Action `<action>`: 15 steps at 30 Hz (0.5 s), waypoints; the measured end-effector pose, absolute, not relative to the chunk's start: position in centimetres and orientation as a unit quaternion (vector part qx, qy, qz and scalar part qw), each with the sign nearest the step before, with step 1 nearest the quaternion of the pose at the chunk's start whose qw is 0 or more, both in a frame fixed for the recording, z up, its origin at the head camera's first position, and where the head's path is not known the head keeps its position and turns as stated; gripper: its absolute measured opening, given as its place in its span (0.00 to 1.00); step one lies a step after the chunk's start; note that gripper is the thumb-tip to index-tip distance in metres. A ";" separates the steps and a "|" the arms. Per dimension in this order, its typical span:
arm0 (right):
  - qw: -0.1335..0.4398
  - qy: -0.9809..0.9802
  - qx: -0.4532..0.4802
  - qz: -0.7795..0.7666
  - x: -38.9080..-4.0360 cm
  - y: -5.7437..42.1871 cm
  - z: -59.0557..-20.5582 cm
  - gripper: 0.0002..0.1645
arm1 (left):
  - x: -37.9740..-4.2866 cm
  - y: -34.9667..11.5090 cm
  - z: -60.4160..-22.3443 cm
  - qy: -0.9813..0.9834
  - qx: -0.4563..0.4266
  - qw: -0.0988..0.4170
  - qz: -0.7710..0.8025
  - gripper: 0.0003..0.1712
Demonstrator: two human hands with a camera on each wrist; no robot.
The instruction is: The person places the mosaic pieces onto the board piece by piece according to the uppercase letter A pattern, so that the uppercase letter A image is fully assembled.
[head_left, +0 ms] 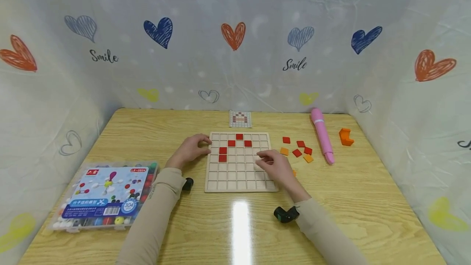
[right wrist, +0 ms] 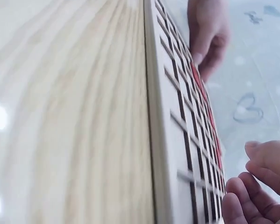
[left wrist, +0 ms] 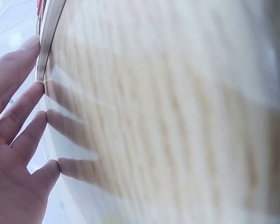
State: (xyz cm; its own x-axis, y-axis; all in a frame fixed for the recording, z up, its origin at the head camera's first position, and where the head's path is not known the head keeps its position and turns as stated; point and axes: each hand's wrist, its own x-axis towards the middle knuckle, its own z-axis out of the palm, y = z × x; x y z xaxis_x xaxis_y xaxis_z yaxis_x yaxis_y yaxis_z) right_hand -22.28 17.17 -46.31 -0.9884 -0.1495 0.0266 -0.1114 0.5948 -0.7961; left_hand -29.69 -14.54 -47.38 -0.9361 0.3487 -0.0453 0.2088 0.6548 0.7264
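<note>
A wooden grid board [head_left: 235, 177] lies on the table, with several red square tiles [head_left: 223, 150] in cells of its upper part. At the board's left edge rests my left hand [head_left: 191, 149]; in the left wrist view its fingertips [left wrist: 42, 87] touch the edge and the tabletop. Over the board's right side hovers my right hand [head_left: 275, 166], its fingers loosely bent. No tile shows between the right fingers [right wrist: 242, 186] in the right wrist view. Loose red tiles [head_left: 286, 140] and orange tiles [head_left: 308, 158] lie right of the board, one partly behind the right hand.
A small pattern card [head_left: 240, 119] lies behind the board. On the right are a pink pen-shaped object [head_left: 322, 134] and an orange angular piece [head_left: 345, 137]. A clear-lidded molecular model box [head_left: 106, 195] sits front left. Patterned cloth [head_left: 235, 72] encloses the table's back and sides.
</note>
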 end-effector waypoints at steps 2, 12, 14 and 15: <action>0.019 0.891 -0.063 -0.448 -21.8 18.6 -46.4 0.21 | -29.7 -14.6 -47.4 0.905 0.154 0.090 0.386 0.16; -0.007 0.895 0.023 -0.446 -20.5 25.7 -46.6 0.25 | -29.7 -14.4 -47.0 0.907 0.156 0.090 0.381 0.17; -0.008 0.900 0.031 -0.435 -20.3 26.9 -46.9 0.25 | -29.7 -14.4 -47.0 0.907 0.157 0.089 0.380 0.17; -0.008 0.903 0.032 -0.429 -20.3 27.4 -47.0 0.25 | -29.8 -14.4 -47.1 0.907 0.157 0.089 0.381 0.17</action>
State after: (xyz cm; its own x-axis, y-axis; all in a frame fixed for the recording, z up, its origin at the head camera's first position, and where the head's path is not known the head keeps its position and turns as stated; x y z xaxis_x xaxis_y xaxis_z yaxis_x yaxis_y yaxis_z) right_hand -20.26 27.39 -47.05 -0.9978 0.0651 -0.0141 0.0520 0.6297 -0.7751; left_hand -29.75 -14.44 -47.08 -0.9347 0.3529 -0.0415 0.2176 0.6610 0.7182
